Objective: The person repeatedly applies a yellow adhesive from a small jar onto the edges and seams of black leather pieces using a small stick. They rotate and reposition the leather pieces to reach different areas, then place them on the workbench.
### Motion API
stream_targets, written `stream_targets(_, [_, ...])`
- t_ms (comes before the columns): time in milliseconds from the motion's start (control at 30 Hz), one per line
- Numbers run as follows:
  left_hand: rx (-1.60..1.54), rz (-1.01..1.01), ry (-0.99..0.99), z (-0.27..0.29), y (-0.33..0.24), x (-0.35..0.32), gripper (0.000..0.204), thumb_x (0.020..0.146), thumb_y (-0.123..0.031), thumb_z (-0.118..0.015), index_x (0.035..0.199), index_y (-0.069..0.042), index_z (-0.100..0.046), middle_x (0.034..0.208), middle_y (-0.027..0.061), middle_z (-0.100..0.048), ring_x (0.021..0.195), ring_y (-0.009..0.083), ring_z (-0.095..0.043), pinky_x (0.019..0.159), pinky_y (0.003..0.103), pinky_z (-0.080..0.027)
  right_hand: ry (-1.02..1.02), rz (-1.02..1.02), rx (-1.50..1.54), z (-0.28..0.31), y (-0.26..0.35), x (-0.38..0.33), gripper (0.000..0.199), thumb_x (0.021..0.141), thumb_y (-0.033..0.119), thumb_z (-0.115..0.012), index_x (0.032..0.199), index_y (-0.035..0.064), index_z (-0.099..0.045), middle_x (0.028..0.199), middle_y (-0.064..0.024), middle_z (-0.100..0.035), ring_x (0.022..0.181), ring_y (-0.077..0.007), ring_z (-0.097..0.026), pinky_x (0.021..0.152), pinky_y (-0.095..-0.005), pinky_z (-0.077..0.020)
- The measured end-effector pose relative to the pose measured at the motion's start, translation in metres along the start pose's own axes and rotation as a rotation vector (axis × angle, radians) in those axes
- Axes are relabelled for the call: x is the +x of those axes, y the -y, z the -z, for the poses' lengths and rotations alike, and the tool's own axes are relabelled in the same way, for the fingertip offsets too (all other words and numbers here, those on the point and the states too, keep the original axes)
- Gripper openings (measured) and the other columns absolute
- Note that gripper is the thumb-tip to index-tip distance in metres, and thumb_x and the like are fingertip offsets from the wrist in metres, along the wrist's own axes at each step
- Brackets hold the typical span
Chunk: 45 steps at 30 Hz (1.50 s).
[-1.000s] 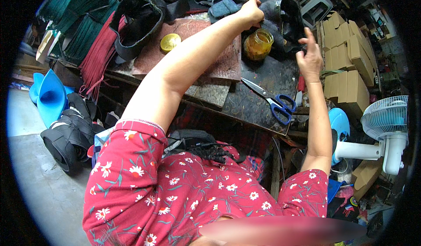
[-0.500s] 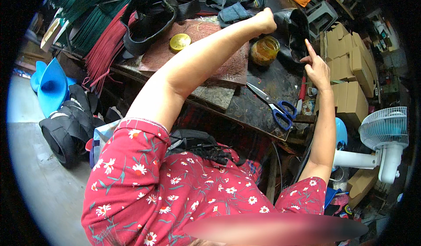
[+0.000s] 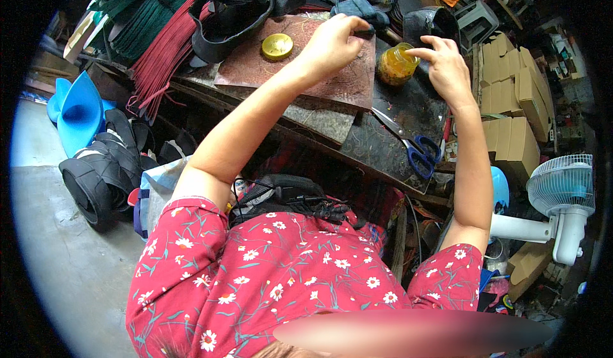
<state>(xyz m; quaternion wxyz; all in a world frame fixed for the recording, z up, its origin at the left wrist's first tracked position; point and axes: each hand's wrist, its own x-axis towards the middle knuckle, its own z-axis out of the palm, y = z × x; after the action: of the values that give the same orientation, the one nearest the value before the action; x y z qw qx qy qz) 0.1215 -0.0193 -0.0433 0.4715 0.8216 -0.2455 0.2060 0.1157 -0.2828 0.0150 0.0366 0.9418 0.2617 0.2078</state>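
My left hand (image 3: pixel 335 48) is closed above the reddish-brown board (image 3: pixel 255 70), around a small dark item (image 3: pixel 365 33) whose kind I cannot make out. A brown stick-like piece (image 3: pixel 392 36) lies just beyond it. My right hand (image 3: pixel 449 70) has its fingers apart, with one digit reaching to the rim of the open glass jar (image 3: pixel 397 69); whether it touches cannot be told. Amber-yellow stuff is in the jar. On the board lies a round yellow lid (image 3: pixel 277 47). Blue-handled scissors (image 3: pixel 421 157) rest nearer me on the dark tabletop (image 3: pixel 367 144).
Black band-like pieces (image 3: pixel 233 22) and dark blue cloth (image 3: pixel 361 10) lie at the back, near a shiny black item (image 3: pixel 431 24). Red strips (image 3: pixel 163 58) hang over the left edge. Cardboard boxes (image 3: pixel 511 96) and a white fan (image 3: pixel 559 192) stand at right.
My left hand has come back from the far side of the table to above the board. My right hand has moved to the jar from beside the shiny black item. The view has shifted slightly.
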Motion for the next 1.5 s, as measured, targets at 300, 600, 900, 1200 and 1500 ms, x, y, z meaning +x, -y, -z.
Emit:
stream_targets(300, [0.177,-0.056,-0.054,-0.002,-0.003,-0.017,0.034,0.081,-0.012,-0.066,0.114,-0.004,-0.062,0.112,0.0166,-0.059,0.111,0.0353,-0.054,0.100,0.042,-0.043,-0.095,0.020,-0.017,0.018,-0.003,0.007,0.042,0.078,0.000,-0.054,0.104,0.0254,-0.075,0.122,-0.0051,-0.064,0.113,-0.0272,-0.057,0.092,-0.0412,-0.0479])
stream_targets(600, [0.631,0.153,0.113,-0.032,0.032,0.063,0.040,0.084,-0.038,-0.069,0.104,-0.004,-0.063,0.100,0.0181,-0.068,0.095,0.0389,-0.064,0.081,0.048,-0.053,0.090,-0.131,0.411,0.040,0.010,-0.009,0.036,0.076,-0.012,-0.044,0.096,0.0051,-0.069,0.122,-0.0118,-0.062,0.115,-0.0282,-0.057,0.101,-0.0367,-0.0432])
stream_targets(900, [0.352,0.023,-0.319,-0.008,0.036,0.071,0.021,0.089,-0.022,-0.062,0.102,-0.007,-0.068,0.094,0.0098,-0.070,0.082,0.0225,-0.067,0.074,0.036,-0.053,-0.362,-0.156,0.813,0.093,0.017,0.068,0.050,0.093,0.009,-0.058,0.142,0.0057,-0.046,0.108,-0.0106,-0.067,0.102,-0.0147,-0.063,0.096,-0.0287,-0.0459])
stream_targets(1200, [0.306,-0.189,-0.153,0.023,-0.042,-0.026,0.026,0.079,-0.013,-0.069,0.104,-0.011,-0.066,0.099,0.0113,-0.064,0.094,0.0333,-0.063,0.082,0.042,-0.051,-0.557,-0.366,1.128,0.035,0.058,0.068,0.083,0.090,0.007,-0.064,0.150,-0.0046,-0.008,0.088,-0.0125,-0.068,0.076,-0.0146,-0.066,0.071,-0.0250,-0.0521])
stream_targets(1500, [0.253,-0.241,-0.316,0.041,-0.077,-0.080,0.020,0.074,0.000,-0.063,0.091,-0.011,-0.064,0.082,0.0087,-0.053,0.080,0.0285,-0.057,0.068,0.037,-0.050,-0.491,-0.442,1.306,0.033,0.146,-0.006,0.079,0.094,0.008,-0.062,0.154,0.0011,-0.011,0.074,-0.0023,-0.060,0.066,-0.0049,-0.052,0.063,-0.0186,-0.0436])
